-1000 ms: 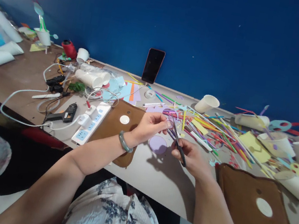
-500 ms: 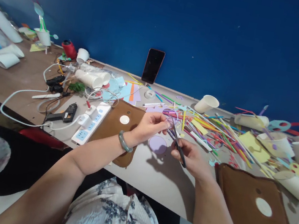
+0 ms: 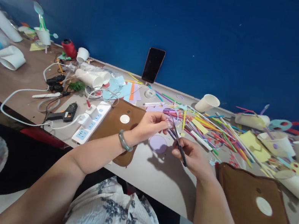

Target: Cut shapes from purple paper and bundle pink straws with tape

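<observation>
Scissors [image 3: 180,148] in right hand [image 3: 191,159], small purple paper piece [image 3: 169,123] in left hand [image 3: 151,127], center of frame.
Left hand pinched the purple paper piece between thumb and fingers, bangle [image 3: 125,141] on wrist; right hand gripped the scissors by the black handles, blades angled to upper left, tips close to the paper piece, contact unclear. Purple paper disc [image 3: 156,143] lay flat on the tabletop [image 3: 145,177], below and between both hands. Colored sticks [image 3: 216,129] lay heaped right of center, paper cup [image 3: 207,103] just behind. Smartphone [image 3: 153,66] leaned on the blue wall [image 3: 223,36], upper center. Power strip [image 3: 92,123] and glue gun [image 3: 68,112] sat left of center; one brown pad [image 3: 114,121] partly under left forearm, another [image 3: 254,207] lower right.
</observation>
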Tool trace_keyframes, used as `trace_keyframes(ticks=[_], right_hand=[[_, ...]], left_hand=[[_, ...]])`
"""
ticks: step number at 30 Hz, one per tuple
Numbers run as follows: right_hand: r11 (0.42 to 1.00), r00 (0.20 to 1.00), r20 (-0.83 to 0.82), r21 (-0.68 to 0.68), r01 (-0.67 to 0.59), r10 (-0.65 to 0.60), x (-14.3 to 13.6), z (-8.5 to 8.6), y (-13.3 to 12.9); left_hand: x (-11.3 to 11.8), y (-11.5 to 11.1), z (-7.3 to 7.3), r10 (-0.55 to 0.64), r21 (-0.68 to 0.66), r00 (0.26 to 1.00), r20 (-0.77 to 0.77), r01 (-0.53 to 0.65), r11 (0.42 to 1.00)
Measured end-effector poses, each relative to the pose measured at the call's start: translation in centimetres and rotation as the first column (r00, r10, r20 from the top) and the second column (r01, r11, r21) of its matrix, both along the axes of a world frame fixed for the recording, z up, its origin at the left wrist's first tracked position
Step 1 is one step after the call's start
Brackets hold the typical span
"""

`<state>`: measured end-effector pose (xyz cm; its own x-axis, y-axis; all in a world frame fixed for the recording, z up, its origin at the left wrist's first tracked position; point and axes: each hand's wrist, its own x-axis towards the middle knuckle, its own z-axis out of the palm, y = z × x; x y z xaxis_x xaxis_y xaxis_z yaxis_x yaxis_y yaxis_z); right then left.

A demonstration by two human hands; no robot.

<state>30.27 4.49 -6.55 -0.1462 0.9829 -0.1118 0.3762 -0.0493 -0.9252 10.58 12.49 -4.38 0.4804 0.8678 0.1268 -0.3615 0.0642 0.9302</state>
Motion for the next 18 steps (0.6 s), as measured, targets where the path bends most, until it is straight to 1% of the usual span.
trace_keyframes(ticks=[6,18], right_hand=[[1.0,1.0,-0.006,-0.005,0.004,-0.004,-0.06,0.03,0.04],[1.0,1.0,-0.025,-0.025,0.003,-0.004,0.19,0.0,0.04]], left_hand=[[-0.09,-0.04,-0.02,-0.004,-0.007,1.0,-0.005,0.004,1.0],[-0.16,-0.01,0.0,-0.008,0.026,1.0,-0.019,0.009,1.0]])
